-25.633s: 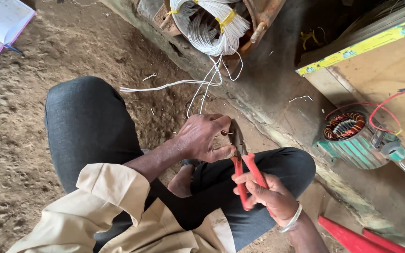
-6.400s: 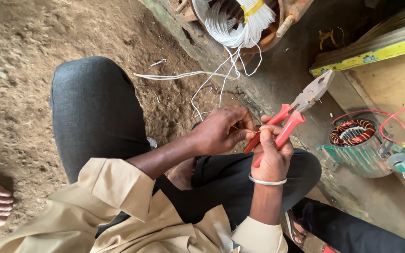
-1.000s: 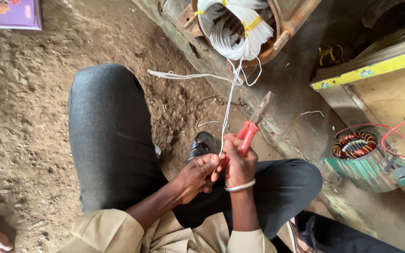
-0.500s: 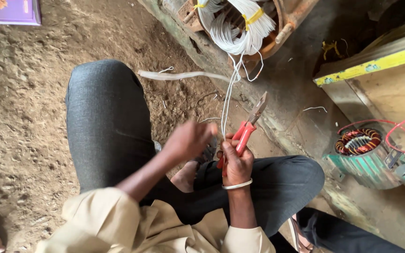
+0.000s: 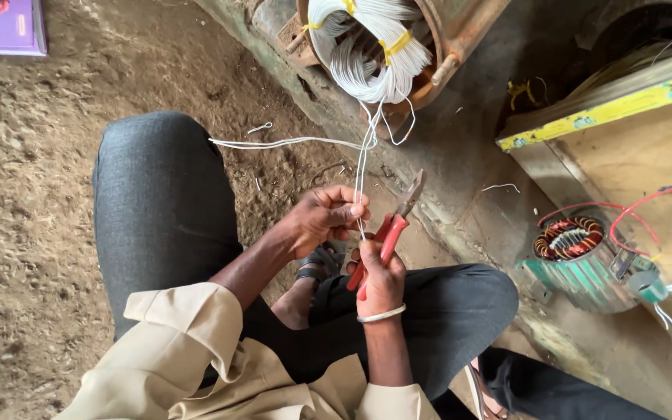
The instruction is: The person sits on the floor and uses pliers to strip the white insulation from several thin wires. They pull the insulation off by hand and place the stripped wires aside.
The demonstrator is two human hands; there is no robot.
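I sit cross-legged on a dirt floor. My left hand point(image 5: 323, 217) pinches thin white wires point(image 5: 361, 167) that run up to a bundle of white windings point(image 5: 369, 48) tied with yellow bands inside a rusty motor housing. My right hand point(image 5: 380, 277), with a silver bangle on the wrist, grips red-handled pliers point(image 5: 386, 233); the jaws point up and right, beside the wires. It also touches the wire ends just below my left fingers.
A small green stator with copper coils and red leads point(image 5: 579, 257) stands at the right by a wooden board with a yellow edge point(image 5: 605, 113). A purple book point(image 5: 3, 27) lies at the top left. A concrete ledge point(image 5: 460, 210) runs diagonally. Another person's dark trouser leg point(image 5: 561, 385) is at the bottom right.
My left hand has come back onto the wires and closed on them, higher than one second ago. The pliers stay in my right hand, barely moved.
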